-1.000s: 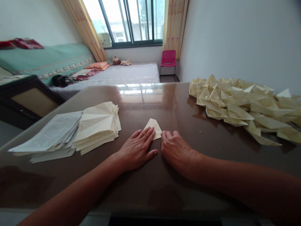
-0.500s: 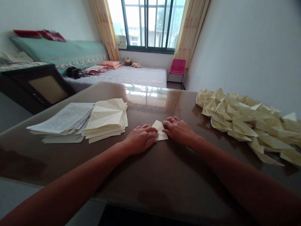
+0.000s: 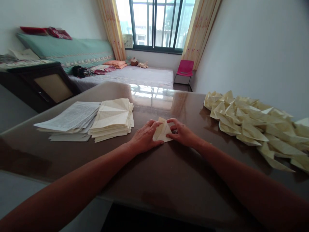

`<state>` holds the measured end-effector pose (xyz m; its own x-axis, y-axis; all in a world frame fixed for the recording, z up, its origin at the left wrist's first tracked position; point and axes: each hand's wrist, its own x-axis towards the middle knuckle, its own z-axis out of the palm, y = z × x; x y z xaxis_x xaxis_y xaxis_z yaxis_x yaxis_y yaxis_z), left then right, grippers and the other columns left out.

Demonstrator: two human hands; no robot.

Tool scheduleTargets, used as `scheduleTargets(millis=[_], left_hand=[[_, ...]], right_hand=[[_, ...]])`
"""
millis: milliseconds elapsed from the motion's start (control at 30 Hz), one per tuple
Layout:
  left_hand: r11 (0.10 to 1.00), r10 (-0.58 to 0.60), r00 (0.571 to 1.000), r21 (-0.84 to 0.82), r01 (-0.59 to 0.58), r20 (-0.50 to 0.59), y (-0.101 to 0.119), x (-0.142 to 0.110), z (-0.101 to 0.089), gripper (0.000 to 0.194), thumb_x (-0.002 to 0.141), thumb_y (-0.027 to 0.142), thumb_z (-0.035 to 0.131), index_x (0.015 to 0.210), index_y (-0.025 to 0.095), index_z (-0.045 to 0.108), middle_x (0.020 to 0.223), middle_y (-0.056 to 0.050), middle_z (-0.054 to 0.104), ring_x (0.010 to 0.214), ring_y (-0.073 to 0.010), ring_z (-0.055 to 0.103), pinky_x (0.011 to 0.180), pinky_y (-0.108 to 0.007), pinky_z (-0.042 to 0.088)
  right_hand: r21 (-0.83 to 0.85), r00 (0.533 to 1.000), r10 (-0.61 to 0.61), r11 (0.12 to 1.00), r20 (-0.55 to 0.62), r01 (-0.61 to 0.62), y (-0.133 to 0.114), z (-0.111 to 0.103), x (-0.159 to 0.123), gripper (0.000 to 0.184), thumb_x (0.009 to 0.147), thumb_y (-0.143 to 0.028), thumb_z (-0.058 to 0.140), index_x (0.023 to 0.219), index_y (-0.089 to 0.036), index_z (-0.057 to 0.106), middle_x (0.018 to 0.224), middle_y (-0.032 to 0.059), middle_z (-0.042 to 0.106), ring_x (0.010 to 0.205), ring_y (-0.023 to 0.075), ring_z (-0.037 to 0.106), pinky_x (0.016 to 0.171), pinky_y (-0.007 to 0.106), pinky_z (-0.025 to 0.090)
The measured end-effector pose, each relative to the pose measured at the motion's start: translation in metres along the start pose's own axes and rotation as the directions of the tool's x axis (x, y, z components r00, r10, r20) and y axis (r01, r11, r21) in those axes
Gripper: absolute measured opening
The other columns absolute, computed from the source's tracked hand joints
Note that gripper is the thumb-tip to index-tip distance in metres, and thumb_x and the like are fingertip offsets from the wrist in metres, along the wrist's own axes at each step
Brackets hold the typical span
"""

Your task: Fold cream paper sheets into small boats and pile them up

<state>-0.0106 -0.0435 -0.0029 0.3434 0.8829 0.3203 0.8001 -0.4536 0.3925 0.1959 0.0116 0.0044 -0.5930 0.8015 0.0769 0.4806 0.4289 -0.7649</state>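
A small folded sheet of cream paper is held between my two hands over the middle of the brown table. My left hand grips its left side, thumb along the near edge and fingers at the upper part. On the other side, my right hand pinches the right edge between curved fingers and thumb. The fingers partly cover the paper, so its full folded shape does not show.
Left of my hands lie a stack of creased cream sheets and a stack of printed paper. Many folded paper pieces are heaped at the right. Beyond the table are a bed and a pink chair.
My fingers have shifted from pressing the paper flat to gripping its two sides. More of the paper shows and it looks slightly raised. The whole view has moved a little.
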Motion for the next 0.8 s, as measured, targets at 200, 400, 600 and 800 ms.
scheduleTargets(millis=[200, 400, 600, 800], left_hand=[[1.000, 0.015, 0.994, 0.000, -0.016, -0.111, -0.006, 0.004, 0.000, 0.101, 0.069, 0.039, 0.073, 0.147, 0.025, 0.011, 0.140, -0.012, 0.034, 0.123, -0.0276, 0.045, 0.101, -0.044, 0.043], [0.990, 0.121, 0.983, 0.085, -0.110, -0.141, -0.005, 0.005, -0.006, 0.064, 0.078, 0.034, 0.066, 0.135, 0.024, 0.038, 0.131, -0.009, 0.047, 0.122, -0.0274, 0.043, 0.104, -0.044, 0.039], [0.990, 0.133, 0.983, 0.071, -0.125, -0.123, -0.002, 0.004, -0.006, 0.053, 0.082, 0.039, 0.062, 0.129, 0.021, 0.045, 0.125, -0.009, 0.053, 0.117, -0.0261, 0.047, 0.101, -0.042, 0.042], [0.978, 0.060, 0.960, -0.177, -0.112, -0.274, -0.003, 0.006, -0.011, 0.042, 0.094, 0.034, 0.042, 0.134, 0.019, 0.040, 0.115, -0.009, 0.058, 0.107, -0.0195, 0.055, 0.090, -0.034, 0.049]], right_hand=[[-0.235, 0.982, -0.128, 0.968, -0.138, 0.093, -0.007, 0.001, -0.004, 0.032, 0.080, -0.028, 0.060, 0.108, -0.018, 0.048, 0.092, 0.0045, 0.066, 0.075, 0.0157, 0.060, 0.068, 0.027, 0.045], [-0.708, 0.901, -0.431, 0.622, 0.045, 0.333, -0.010, -0.003, -0.010, 0.016, 0.091, -0.025, 0.046, 0.096, -0.018, 0.060, 0.096, 0.0074, 0.063, 0.092, 0.0190, 0.052, 0.080, 0.030, 0.034], [-0.506, 0.937, -0.344, 0.821, -0.069, 0.264, 0.003, -0.003, -0.005, 0.015, 0.089, -0.026, 0.050, 0.095, -0.018, 0.061, 0.096, 0.0066, 0.064, 0.090, 0.0193, 0.055, 0.079, 0.030, 0.039], [0.277, 0.989, -0.096, 0.959, 0.114, 0.061, 0.018, -0.013, 0.009, 0.044, 0.077, -0.032, 0.067, 0.115, -0.014, 0.052, 0.103, 0.0074, 0.066, 0.092, 0.0205, 0.061, 0.079, 0.032, 0.049]])
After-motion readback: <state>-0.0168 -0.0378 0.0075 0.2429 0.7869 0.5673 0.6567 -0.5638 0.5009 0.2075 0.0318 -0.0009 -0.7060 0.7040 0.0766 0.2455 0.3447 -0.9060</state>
